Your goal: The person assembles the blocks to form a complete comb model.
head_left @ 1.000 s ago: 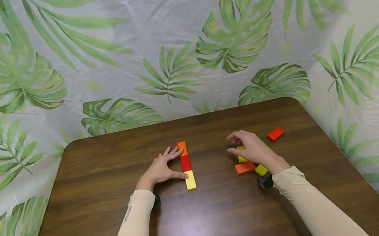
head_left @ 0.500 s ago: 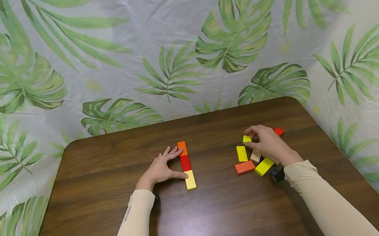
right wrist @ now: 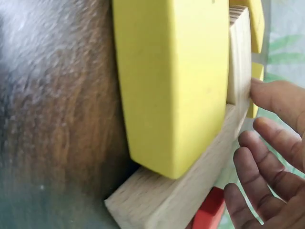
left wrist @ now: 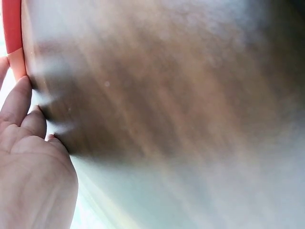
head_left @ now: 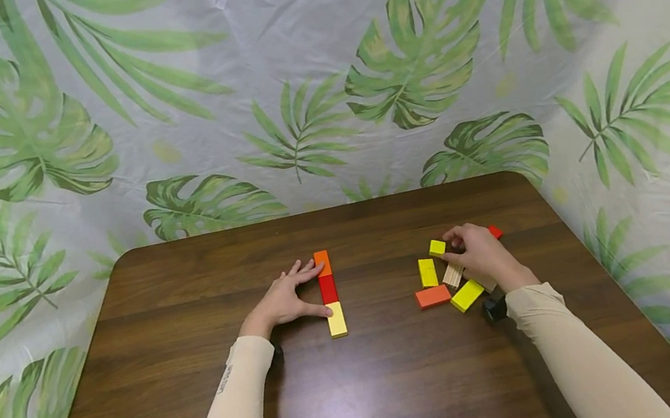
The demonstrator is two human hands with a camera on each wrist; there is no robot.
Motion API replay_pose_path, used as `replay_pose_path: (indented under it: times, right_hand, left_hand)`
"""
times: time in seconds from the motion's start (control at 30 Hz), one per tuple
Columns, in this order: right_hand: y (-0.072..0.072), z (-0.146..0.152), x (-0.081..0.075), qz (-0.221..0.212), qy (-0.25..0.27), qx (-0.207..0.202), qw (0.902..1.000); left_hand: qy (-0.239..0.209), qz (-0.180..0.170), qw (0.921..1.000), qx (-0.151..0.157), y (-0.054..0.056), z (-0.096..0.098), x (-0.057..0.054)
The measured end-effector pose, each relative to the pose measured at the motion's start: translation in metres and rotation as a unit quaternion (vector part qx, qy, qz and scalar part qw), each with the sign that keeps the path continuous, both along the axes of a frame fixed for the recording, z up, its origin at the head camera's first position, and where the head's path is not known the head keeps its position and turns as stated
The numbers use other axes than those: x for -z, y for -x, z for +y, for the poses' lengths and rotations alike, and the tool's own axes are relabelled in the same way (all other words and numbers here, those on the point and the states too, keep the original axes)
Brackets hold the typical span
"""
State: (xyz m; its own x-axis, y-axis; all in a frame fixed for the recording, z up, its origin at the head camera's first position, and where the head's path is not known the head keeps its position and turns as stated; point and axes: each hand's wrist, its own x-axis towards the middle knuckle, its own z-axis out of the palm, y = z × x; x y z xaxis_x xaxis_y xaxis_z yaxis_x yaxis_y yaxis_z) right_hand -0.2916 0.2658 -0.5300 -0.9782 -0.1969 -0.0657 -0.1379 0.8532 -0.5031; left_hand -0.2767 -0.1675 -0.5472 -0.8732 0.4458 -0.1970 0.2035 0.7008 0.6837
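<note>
Between the hands (head_left: pixel 282 300), touching the left, lies a three-block row (head_left: pixel 328 289).

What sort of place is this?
Probably an indoor tabletop setup: a brown wood-grain table, a pale sheet printed with green leaves, and a row of orange, red and yellow rectangular blocks.

Pale glare is being reflected by the worktop (head_left: pixel 354 405); beside the left hand (left wrist: pixel 35 167), soft shadows are being cast and wood grain is being blurred.
</note>
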Motion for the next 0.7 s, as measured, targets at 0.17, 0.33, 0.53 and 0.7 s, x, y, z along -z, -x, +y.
replay_pose_path:
  times: [0.17,0.33,0.53,0.7]
  right_hand:
    - [0.0002,0.0016,0.0010,0.000,-0.001,-0.002,1.0000]
    - [0.0010,0.0008,0.0020,-0.002,-0.001,-0.002,1.0000]
    - [0.0011,-0.0018,0.0011,0.000,0.002,0.000,1.0000]
    - [0.0015,-0.0023,0.0015,-0.001,0.001,0.007,1.0000]
  left_hand:
    - [-0.004,0.001,1.0000,0.000,-0.0001,-0.0002,0.0009]
    - [-0.005,0.000,1.0000,0.002,0.0002,0.0001,0.0010]
    - [-0.006,0.002,1.0000,0.004,0.0001,0.0001,0.0003]
    - [-0.002,0.002,1.0000,0.004,-0.0003,0.0006,0.0000]
